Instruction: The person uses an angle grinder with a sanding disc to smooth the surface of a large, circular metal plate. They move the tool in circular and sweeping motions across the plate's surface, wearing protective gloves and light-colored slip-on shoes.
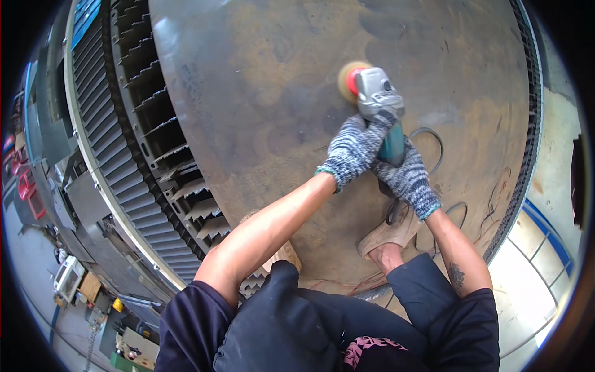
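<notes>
Nearest the camera, dark trouser-clad knees filled the six o'clock edge, and a tan slip-on shoe (392, 234) stood on the big rusty brown steel plate (260, 93) at about five o'clock from centre. Just beyond it, the right hand (409, 177), in a grey-and-white knitted glove, had its grip closed around the rear of the grey and teal angle grinder (381, 108). The left hand (354, 149), gloved alike, was clamped over the grinder's body just beside the right. The grinder lay at one o'clock, its tan sanding disc (347, 77) against the plate. A black cable (434, 139) looped at three o'clock. Farther off, at nine o'clock, ran a toothed slatted cutting bed (155, 142).
</notes>
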Available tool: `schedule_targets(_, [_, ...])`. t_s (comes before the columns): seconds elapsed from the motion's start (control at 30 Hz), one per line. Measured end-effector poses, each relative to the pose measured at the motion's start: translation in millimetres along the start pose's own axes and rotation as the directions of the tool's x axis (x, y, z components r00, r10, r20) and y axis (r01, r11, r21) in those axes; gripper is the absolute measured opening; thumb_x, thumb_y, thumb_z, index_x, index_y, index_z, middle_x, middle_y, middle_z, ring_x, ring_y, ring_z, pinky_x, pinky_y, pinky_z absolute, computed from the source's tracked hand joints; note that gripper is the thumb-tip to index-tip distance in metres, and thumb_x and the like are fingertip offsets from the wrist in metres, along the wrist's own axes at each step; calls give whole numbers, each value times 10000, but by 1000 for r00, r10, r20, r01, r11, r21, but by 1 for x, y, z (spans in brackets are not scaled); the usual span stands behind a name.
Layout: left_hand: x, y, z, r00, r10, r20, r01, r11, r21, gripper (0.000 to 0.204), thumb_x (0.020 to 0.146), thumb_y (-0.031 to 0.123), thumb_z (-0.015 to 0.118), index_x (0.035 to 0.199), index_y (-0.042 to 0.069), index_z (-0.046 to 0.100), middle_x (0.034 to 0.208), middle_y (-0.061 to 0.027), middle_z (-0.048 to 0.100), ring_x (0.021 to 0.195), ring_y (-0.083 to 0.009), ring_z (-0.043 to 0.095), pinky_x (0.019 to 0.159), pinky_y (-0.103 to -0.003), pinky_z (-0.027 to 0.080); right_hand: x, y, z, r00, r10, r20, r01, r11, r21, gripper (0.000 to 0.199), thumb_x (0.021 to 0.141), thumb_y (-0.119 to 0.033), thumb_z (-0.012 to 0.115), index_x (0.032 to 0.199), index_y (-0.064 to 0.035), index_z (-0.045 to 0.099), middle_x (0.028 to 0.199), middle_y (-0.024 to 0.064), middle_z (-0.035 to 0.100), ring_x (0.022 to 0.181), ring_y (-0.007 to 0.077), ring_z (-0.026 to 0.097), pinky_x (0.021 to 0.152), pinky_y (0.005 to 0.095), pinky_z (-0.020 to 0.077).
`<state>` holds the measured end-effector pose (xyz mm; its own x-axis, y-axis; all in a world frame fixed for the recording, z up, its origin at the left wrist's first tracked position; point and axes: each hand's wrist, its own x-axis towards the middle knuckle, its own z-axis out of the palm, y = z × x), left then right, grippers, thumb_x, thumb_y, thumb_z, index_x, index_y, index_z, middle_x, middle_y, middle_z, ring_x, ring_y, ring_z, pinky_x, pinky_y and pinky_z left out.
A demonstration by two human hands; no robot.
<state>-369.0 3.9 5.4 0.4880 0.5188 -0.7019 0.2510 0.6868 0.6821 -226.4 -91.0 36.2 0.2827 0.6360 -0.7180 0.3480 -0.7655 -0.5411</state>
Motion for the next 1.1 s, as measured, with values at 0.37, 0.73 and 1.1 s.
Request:
schedule_targets(0.37, [37,30,28,999,-29,33,15,930,368,921,902,802,515,1128,-70,709,920,-228,744,934,-354,722,899,-422,539,11,1,-34,993,19,-115,-15,999,34,639,803,-323,868,1286,-28,572,1087,139,728,991,242,708,912,380,568])
schedule_targets(0.73, [11,-17,-11,998,-9,56,6,999,51,822,916,765,543,985,-28,747,710,-203,700,730,-312,729,694,-430,563,9,0,-10,998,58,27,-51,975,-215,823,740,-399,891,1381,-28,534,1200,171,717,1102,295,698,978,417,544])
schedule_targets(1.1, [32,34,-13,997,73,-36,-64,979,192,780,956,692,565,1225,-25,711,1001,-203,757,923,-251,715,863,-377,551,13,-45,-11,996,9,-83,-9,1000,2,696,791,-384,877,1318,-43,575,1033,141,744,935,224,728,854,383,581])
